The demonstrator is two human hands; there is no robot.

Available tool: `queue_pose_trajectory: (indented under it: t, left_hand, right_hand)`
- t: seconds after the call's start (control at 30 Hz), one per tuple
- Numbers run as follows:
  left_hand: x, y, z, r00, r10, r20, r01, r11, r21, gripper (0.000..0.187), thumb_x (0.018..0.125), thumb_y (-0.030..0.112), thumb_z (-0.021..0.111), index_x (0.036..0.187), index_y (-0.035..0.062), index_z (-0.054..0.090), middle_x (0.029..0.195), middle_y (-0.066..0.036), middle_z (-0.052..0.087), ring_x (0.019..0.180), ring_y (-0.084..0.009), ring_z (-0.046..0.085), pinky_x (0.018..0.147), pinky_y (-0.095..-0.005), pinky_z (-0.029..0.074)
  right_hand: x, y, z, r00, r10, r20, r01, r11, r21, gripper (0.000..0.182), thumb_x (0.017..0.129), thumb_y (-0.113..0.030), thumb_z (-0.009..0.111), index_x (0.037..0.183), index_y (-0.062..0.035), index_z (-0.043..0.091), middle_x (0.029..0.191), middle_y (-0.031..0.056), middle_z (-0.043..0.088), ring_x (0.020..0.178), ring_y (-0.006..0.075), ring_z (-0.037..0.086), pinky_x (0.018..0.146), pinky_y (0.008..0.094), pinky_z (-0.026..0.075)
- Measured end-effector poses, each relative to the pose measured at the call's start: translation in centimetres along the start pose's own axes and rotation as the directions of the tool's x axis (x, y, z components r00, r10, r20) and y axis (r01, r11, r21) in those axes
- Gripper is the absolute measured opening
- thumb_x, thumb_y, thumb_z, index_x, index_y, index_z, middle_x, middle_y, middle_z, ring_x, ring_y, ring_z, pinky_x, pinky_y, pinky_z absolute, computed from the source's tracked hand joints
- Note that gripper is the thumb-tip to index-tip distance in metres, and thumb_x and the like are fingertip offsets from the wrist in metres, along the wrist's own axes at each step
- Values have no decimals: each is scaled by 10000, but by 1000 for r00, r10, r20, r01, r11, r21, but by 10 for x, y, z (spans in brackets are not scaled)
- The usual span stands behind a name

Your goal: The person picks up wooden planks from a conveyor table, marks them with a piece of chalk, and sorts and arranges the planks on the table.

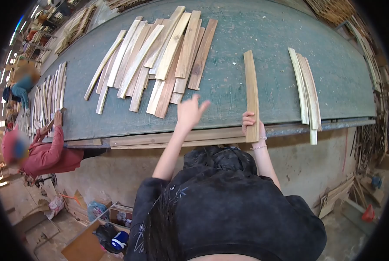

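Note:
My right hand (249, 122) is closed round the near end of a wooden strip (251, 87), which lies lengthwise away from me with its end over the table edge. My left hand (191, 112) is raised at the near side of a loose pile of wooden strips (159, 56), index finger and thumb stretched out and nothing in its grasp. Its fingertip is close to the near end of a darker brown strip (202, 56). The strips in the pile overlap and fan out, some pale, some brown.
A few more strips (306, 87) lie to the right on the green table (273, 26), jutting past its edge. At the left, a person in a red top (51, 152) handles wood beside another row of strips (51, 89). Below stands an open box (83, 243) with bags.

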State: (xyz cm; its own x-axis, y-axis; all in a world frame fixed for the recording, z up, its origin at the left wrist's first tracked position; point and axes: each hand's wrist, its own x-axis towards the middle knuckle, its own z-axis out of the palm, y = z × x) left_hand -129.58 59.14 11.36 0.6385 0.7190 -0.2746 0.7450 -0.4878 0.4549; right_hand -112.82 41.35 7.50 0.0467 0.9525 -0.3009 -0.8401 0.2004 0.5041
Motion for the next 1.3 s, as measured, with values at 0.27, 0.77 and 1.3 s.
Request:
queue_pose_trajectory:
  t: [0.27,0.77,1.3]
  left_hand:
    - [86,-46,67,936,205,-286,53,721,691,667,767,543,394,1224,62,341,806,-154,564,772,-254,542,818,-399,304]
    - [110,-45,36,988,149,-47,-112,889,445,671,728,78,463,1282,-44,105,523,-93,556,484,-233,556,634,-380,441]
    - [-18,35,95,814,446,373,566,-756,-329,567,828,551,256,899,11,416,468,-8,327,421,-116,346,746,-342,443]
  right_hand:
    - [-7,-8,6,991,-111,-81,77,936,-343,233,868,-239,335,889,-14,395,801,51,433,588,124,382,523,226,359]
    - [-36,-41,38,986,-128,-106,101,968,-229,237,860,-221,360,936,3,375,790,54,416,601,136,385,575,257,352]
    - [-1,-107,62,843,-528,103,-102,-344,-933,321,855,-292,427,1007,-22,513,940,85,590,786,144,556,667,267,445]
